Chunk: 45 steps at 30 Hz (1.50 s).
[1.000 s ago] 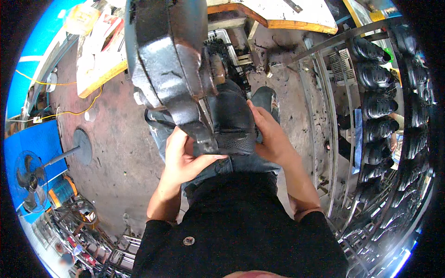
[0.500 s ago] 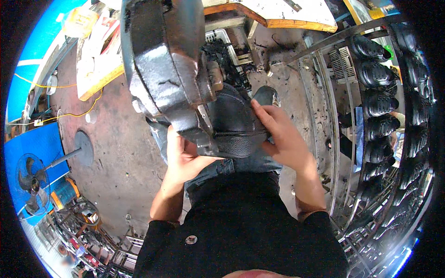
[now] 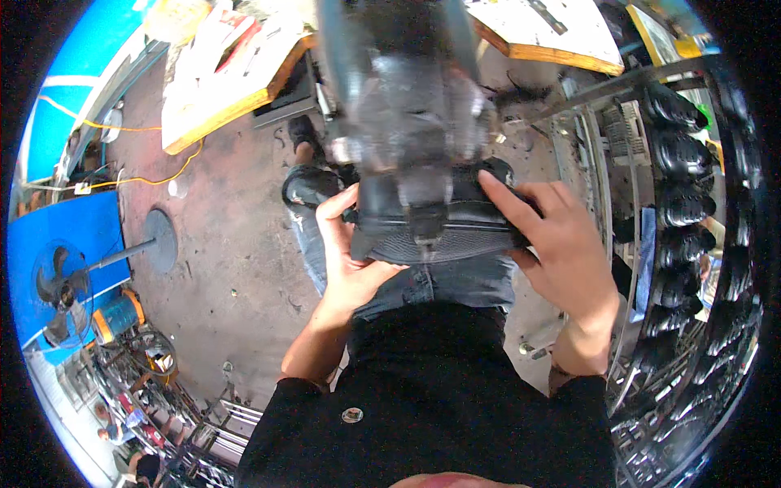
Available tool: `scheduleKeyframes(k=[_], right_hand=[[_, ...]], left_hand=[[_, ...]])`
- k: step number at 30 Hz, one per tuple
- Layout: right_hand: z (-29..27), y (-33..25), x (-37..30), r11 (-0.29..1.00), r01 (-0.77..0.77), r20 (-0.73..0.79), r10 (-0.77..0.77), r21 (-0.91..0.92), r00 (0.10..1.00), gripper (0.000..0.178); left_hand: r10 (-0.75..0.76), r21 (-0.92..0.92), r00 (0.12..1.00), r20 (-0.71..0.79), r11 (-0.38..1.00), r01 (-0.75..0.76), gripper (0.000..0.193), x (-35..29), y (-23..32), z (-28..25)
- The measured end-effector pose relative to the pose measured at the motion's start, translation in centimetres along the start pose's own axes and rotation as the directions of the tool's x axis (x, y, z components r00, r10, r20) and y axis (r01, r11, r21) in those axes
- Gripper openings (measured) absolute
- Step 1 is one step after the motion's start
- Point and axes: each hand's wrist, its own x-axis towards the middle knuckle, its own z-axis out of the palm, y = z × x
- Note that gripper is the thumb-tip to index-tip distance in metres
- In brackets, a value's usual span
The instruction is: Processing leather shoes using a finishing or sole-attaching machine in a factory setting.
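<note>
A black leather piece, apparently a shoe upper [image 3: 480, 237], lies across beneath the dark metal head of a sewing machine [image 3: 407, 110]. Its textured edge faces me, and a seam line runs across it. My left hand [image 3: 346, 264] grips the left end, thumb along the near edge and fingers up the side. On the right end, my right hand [image 3: 557, 244] has its index finger stretched over the top and its thumb at the near edge. The machine's presser part comes down near the middle of the piece. Motion blurs the machine head, and its needle cannot be made out.
Racks of black shoes [image 3: 683, 154] stand close on my right. White-topped tables with wooden edges [image 3: 220, 114] are beyond the machine, left and right. A black standing fan [image 3: 61, 285] is at the left, by blue panels. Yellow cable [image 3: 150, 180] trails by the left table.
The leather piece has turned, so more of its textured edge shows. My right hand has moved right along it. The machine and surroundings also sit further right in the view.
</note>
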Motion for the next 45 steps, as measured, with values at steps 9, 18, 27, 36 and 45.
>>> scheduleKeyframes(k=[9,18,27,36,45], right_hand=[[2.1,1.8,-8.0,0.951,-0.237,-0.144,0.268,0.200,0.953,0.080],[7.1,-1.3,-38.3,0.204,-0.390,-0.220,0.976,0.898,0.005,0.065],[8.2,7.8,-64.8,-0.375,-0.848,-0.721,0.457,0.374,-0.520,0.065],[7.9,24.1,-70.8,-0.461,-0.796,-0.607,0.521,0.392,-0.600,0.068],[18.3,17.6,-79.1,-0.568,-0.823,-0.630,0.643,-0.013,-0.434,0.075]], left_hand=[[-0.031,-0.362,0.958,0.285,0.922,0.137,0.085,1.3,-2.9,2.7],[-0.321,0.459,0.852,0.413,0.882,0.110,0.042,3.7,-9.2,3.5],[-0.491,0.721,0.640,0.591,0.677,-0.147,0.044,-0.7,-8.7,7.2],[-0.498,0.811,0.682,0.535,0.530,-0.248,0.047,-2.8,-6.2,6.2],[-0.500,0.804,0.687,0.526,0.557,-0.210,0.047,-2.1,-6.1,5.4]])
